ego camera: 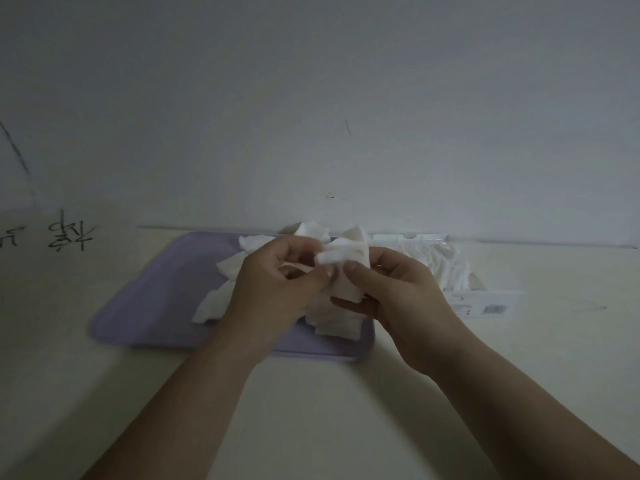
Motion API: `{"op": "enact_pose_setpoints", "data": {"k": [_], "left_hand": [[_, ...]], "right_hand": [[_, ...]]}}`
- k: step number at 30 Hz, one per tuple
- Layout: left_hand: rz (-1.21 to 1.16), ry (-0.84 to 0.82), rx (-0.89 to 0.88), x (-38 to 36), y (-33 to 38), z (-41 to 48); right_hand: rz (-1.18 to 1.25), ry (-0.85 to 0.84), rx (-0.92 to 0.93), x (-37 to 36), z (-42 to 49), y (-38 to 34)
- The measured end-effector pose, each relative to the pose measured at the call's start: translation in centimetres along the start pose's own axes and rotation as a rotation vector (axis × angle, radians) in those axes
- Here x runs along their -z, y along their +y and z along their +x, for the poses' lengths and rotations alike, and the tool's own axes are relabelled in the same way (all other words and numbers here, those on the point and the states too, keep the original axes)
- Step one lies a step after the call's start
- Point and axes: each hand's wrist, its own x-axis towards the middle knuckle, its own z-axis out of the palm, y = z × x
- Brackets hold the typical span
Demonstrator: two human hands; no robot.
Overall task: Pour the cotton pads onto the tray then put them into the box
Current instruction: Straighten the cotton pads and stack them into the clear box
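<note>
Your left hand (277,282) and right hand (401,292) pinch pads (346,259) above the tray (156,299), likely squaring them for the box (485,303) at 3 o'clock.

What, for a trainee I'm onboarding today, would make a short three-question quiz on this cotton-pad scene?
1. True or false: the lilac tray holds no cotton pads.
2. The white box sits at the tray's: A left, B right, C near edge.
3. What do the left hand and right hand grip together?
Key: 1 false; 2 B; 3 cotton pads.
</note>
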Motion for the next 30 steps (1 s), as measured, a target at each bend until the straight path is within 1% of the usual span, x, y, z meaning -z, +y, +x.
{"op": "enact_pose_setpoints", "data": {"k": [2, 5, 9, 14, 16, 18, 19, 20, 21, 22, 23, 24, 25, 27, 28, 30], "left_hand": [[0.126, 0.024, -0.027, -0.1, -0.2, 0.0], [0.165, -0.035, 0.01, -0.4, -0.2, -0.2], [0.115, -0.127, -0.001, -1.0, 0.0, -0.6], [0.095, -0.074, -0.035, -0.9, 0.4, -0.7], [0.115, -0.096, -0.051, -0.9, 0.4, -0.8], [0.103, -0.136, -0.052, -0.9, 0.5, -0.7], [0.107, -0.111, -0.069, -0.7, 0.7, -0.6], [0.163, -0.033, -0.116, -0.2, 0.6, -0.2], [0.296, 0.061, -0.188, 0.4, 0.3, 0.4], [0.481, 0.129, -0.26, 1.2, -0.1, 0.9], [0.648, 0.139, -0.31, 1.9, -0.5, 1.2], [0.739, 0.085, -0.293, 2.4, -0.9, 1.4], [0.752, 0.0, -0.227, 2.8, -1.2, 1.4], [0.7, -0.184, -0.078, 2.9, -1.5, 1.2], [0.684, -0.256, -0.03, 2.9, -1.5, 0.9], [0.744, -0.31, -0.066, 2.9, -1.6, 0.9]], "right_hand": [[-0.029, 0.041, 0.02, 0.1, 0.0, 0.3], [-0.016, 0.059, 0.015, 0.1, -0.1, 0.4], [-0.037, -0.012, 0.033, -0.2, -0.3, 0.2], [-0.251, -0.023, 0.042, 0.0, -0.3, 0.6], [-0.272, -0.039, 0.014, -0.2, -0.3, 1.1], [-0.315, 0.01, 0.038, -0.3, -0.3, 1.5], [-0.351, 0.07, 0.07, -0.3, -0.2, 1.5], [-0.376, 0.142, 0.097, -0.2, 0.0, 1.5], [-0.374, 0.204, 0.113, -0.1, 0.1, 1.4], [-0.356, 0.243, 0.117, 0.0, 0.3, 1.4], [-0.339, 0.264, 0.108, 0.1, 0.4, 1.5], [-0.346, 0.272, 0.092, 0.1, 0.4, 1.8], [-0.386, 0.278, 0.078, 0.1, 0.4, 2.1], [-0.473, 0.27, 0.073, 0.0, 0.3, 2.6], [-0.49, 0.262, 0.073, -0.1, 0.3, 2.8], [-0.504, 0.252, 0.086, 0.0, 0.4, 2.8]]}}
